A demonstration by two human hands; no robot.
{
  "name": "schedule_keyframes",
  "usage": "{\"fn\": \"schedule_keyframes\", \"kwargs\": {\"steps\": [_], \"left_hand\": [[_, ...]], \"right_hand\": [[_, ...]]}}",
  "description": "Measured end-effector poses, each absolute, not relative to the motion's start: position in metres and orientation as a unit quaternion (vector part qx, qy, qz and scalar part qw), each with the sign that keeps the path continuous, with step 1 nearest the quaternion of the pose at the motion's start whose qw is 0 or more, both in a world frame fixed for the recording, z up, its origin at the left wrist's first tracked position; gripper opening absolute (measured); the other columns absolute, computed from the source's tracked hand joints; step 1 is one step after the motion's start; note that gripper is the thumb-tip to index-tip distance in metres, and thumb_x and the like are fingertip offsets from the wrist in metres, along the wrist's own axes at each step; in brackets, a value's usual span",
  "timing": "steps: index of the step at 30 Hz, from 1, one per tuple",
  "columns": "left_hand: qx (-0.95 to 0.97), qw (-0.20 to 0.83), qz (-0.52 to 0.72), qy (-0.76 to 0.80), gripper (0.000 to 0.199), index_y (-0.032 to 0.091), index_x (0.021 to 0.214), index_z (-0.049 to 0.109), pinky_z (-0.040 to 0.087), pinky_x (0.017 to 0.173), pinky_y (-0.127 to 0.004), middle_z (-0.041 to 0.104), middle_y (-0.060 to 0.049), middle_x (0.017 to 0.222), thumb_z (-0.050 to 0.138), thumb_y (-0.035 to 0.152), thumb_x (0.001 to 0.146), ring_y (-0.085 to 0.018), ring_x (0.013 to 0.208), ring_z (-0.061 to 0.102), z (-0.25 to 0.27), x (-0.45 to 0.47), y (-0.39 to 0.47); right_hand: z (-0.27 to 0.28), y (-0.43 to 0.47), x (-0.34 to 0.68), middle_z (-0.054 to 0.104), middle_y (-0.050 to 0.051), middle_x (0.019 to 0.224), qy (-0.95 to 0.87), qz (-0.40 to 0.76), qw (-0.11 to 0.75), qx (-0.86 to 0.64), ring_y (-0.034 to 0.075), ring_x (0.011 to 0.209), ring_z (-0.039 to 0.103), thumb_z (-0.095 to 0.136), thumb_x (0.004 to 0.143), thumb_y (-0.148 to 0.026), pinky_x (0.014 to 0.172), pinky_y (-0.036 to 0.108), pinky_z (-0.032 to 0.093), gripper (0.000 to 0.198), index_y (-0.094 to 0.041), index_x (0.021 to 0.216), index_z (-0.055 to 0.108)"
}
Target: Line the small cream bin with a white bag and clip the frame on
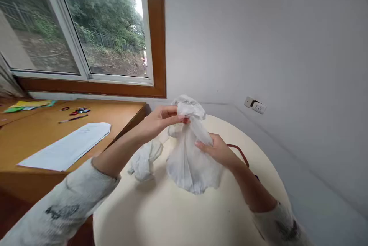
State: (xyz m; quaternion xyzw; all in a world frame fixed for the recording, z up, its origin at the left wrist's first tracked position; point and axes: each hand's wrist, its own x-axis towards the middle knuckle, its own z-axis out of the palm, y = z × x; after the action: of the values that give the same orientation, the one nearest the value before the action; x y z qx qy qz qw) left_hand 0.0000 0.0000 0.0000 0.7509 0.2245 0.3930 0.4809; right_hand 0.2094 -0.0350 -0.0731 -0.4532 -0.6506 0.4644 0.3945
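Note:
A thin white plastic bag (191,161) hangs between my hands above the round cream table (184,215). Its upper part is bunched and twisted, while the lower part spreads out loosely. My left hand (165,119) pinches the gathered top with thumb and fingers. Lower down, on the bag's right side, my right hand (217,148) grips it with the thumb in front; its other fingers are mostly hidden behind the plastic. A second crumpled white plastic bag (146,160) lies on the table to the left, below my left forearm.
A red-brown cord or strap (240,151) lies on the table behind my right wrist. On the wooden desk (126,110) at left are white paper (69,146), a pen (73,118), small items and coloured papers (30,104). The wall has a socket (258,107).

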Motion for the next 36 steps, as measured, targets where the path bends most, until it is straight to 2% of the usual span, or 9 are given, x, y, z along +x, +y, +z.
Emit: {"fn": "schedule_keyframes", "kwargs": {"steps": [8, 12, 15, 18, 22, 24, 27, 30, 36], "left_hand": [[0.687, 0.457, 0.506, 0.251, 0.014, 0.015, 0.085, 0.063, 0.044, 0.074, -0.028, 0.061, -0.003, 0.076, 0.06, 0.028, 0.078, -0.014, 0.074, 0.057, 0.006, -0.023, -0.008], [0.699, 0.525, 0.367, 0.319, 0.019, 0.016, 0.081, 0.059, 0.045, 0.067, -0.026, 0.059, -0.001, 0.067, 0.056, 0.034, 0.08, -0.012, 0.064, 0.056, -0.026, -0.036, -0.004], [0.728, 0.519, 0.224, 0.388, 0.028, 0.016, 0.075, 0.058, 0.045, 0.071, -0.029, 0.061, -0.003, 0.076, 0.05, 0.042, 0.081, -0.014, 0.07, 0.057, -0.069, -0.04, -0.003], [0.755, 0.455, 0.143, 0.45, 0.034, 0.018, 0.099, 0.057, 0.046, 0.075, -0.031, 0.06, -0.007, 0.097, 0.048, 0.044, 0.079, -0.018, 0.08, 0.059, -0.112, -0.038, -0.005], [0.79, 0.357, 0.091, 0.489, 0.063, 0.027, 0.133, 0.03, 0.045, 0.075, -0.031, 0.047, -0.01, 0.12, 0.052, 0.042, 0.076, -0.022, 0.094, 0.055, -0.146, -0.027, -0.009], [0.812, 0.314, 0.063, 0.489, 0.058, 0.027, 0.129, 0.038, 0.044, 0.072, -0.03, 0.05, -0.009, 0.115, 0.053, 0.038, 0.074, -0.022, 0.091, 0.056, -0.152, -0.019, -0.008], [0.835, 0.264, 0.039, 0.481, 0.029, 0.02, 0.096, 0.059, 0.04, 0.06, -0.026, 0.058, -0.006, 0.092, 0.055, 0.03, 0.068, -0.019, 0.075, 0.055, -0.156, -0.009, -0.005], [0.843, 0.251, 0.041, 0.474, 0.006, 0.018, 0.068, 0.055, 0.031, 0.05, -0.023, 0.053, 0.0, 0.066, 0.051, 0.021, 0.067, -0.014, 0.058, 0.047, -0.151, -0.006, -0.006], [0.853, 0.283, 0.143, 0.415, 0.013, 0.018, 0.064, 0.049, 0.029, 0.048, -0.021, 0.045, 0.004, 0.057, 0.046, 0.024, 0.075, -0.01, 0.053, 0.04, -0.094, -0.003, -0.018]], "right_hand": [[-0.066, -0.024, 0.242, 0.059, 0.0, 0.077, -0.624, 0.399, 0.496, -0.453, 0.015, 0.069, 0.054, 0.059, 0.073, -0.042, 0.059, 0.024, 0.04, 0.027, -0.018, 0.085, 0.059], [-0.088, -0.028, 0.266, 0.062, 0.003, 0.08, -0.635, 0.387, 0.415, -0.523, 0.019, 0.072, 0.058, 0.053, 0.076, -0.048, 0.06, 0.027, 0.044, 0.034, -0.018, 0.089, 0.061], [-0.111, -0.038, 0.282, 0.062, 0.006, 0.099, -0.642, 0.393, 0.37, -0.544, 0.023, 0.088, 0.059, 0.054, 0.075, -0.049, 0.07, 0.031, 0.047, 0.042, -0.021, 0.107, 0.055], [-0.133, -0.056, 0.291, 0.053, 0.01, 0.121, -0.648, 0.403, 0.329, -0.556, 0.025, 0.105, 0.053, 0.06, 0.071, -0.047, 0.08, 0.034, 0.048, 0.065, -0.023, 0.127, 0.039], [-0.161, -0.077, 0.292, 0.049, 0.011, 0.128, -0.64, 0.409, 0.275, -0.589, 0.028, 0.114, 0.048, 0.057, 0.072, -0.049, 0.089, 0.041, 0.044, 0.068, -0.022, 0.131, 0.036], [-0.173, -0.081, 0.29, 0.054, 0.009, 0.124, -0.626, 0.409, 0.282, -0.601, 0.029, 0.111, 0.051, 0.051, 0.075, -0.049, 0.089, 0.042, 0.044, 0.055, -0.024, 0.125, 0.046], [-0.184, -0.081, 0.288, 0.064, 0.008, 0.105, -0.619, 0.419, 0.289, -0.597, 0.03, 0.096, 0.06, 0.046, 0.077, -0.047, 0.081, 0.043, 0.048, 0.035, -0.029, 0.103, 0.062], [-0.178, -0.079, 0.29, 0.067, 0.007, 0.083, -0.609, 0.446, 0.291, -0.587, 0.031, 0.08, 0.063, 0.049, 0.075, -0.047, 0.069, 0.042, 0.05, 0.025, -0.03, 0.078, 0.066], [-0.121, -0.067, 0.295, 0.057, 0.003, 0.058, -0.566, 0.436, 0.386, -0.583, 0.021, 0.056, 0.058, 0.057, 0.071, -0.049, 0.049, 0.032, 0.045, 0.028, -0.022, 0.065, 0.058]]}}
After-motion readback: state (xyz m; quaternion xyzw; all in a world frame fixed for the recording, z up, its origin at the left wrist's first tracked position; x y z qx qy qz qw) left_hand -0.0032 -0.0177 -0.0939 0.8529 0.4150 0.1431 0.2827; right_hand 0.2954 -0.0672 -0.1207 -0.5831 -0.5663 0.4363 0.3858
